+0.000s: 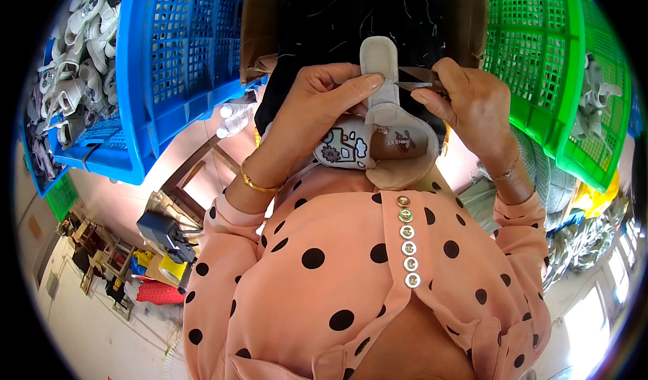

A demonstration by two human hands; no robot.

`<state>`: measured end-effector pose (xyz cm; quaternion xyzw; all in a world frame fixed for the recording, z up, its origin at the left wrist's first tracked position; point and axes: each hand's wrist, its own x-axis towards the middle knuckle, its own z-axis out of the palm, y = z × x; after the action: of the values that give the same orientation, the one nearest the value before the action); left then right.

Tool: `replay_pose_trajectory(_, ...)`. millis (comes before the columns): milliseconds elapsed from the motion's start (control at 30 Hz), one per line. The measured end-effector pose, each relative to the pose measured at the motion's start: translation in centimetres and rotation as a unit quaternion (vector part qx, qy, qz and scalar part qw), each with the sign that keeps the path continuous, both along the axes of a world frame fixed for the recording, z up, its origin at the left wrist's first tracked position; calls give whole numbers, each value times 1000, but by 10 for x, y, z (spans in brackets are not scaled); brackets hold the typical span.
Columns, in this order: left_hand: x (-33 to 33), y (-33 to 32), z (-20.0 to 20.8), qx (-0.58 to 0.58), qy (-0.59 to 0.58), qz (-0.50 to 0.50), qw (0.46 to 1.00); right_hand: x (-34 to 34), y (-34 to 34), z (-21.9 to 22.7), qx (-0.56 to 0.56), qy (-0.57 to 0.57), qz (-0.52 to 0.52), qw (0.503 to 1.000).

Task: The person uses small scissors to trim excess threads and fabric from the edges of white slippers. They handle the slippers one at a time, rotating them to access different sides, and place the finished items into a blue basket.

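Observation:
A small white child's shoe (344, 152) with a cartoon patch on its side sits before my chest, its opening and printed insole showing. My left hand (307, 106) grips it, thumb pressed on the pale strap (379, 55), which stands straight out from the shoe. Closed around a pair of thread snips (420, 77) is my right hand (472, 103). The snips' metal blades point left, with their tips at the strap's right edge; whether they touch it I cannot tell.
At the left, a blue plastic crate (182, 49) stands by a heap of similar white shoes (84, 49). A green crate (533, 56) is at the right, with more pale shoes (595, 103) beyond it. Dark cloth (317, 22) strewn with thread ends lies under my hands.

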<state>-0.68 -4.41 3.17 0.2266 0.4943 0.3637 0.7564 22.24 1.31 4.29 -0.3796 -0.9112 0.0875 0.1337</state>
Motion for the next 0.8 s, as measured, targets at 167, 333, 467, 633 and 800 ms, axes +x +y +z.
replay_pose_trajectory(167, -2, 2, 6, -22, -35, 6, 999, -3, 4, 10, 60, -34, 28, 997)
replay_pose_trajectory(333, 0, 1, 3, -16, -16, 8, 1000, -5, 7, 15, 84, -52, 49, 994)
replay_pose_trajectory(467, 1, 2, 5, -11, -16, 8, 1000, -2, 8, 17, 81, -62, 57, 993)
replay_pose_trajectory(633, 0, 2, 3, -12, -22, -2, 1000, 0, 10, 19, 64, -52, 65, 995)
replay_pose_trajectory(800, 2, 3, 8, -5, -7, -10, 1000, -1, 11, 18, 46, -49, 68, 995)
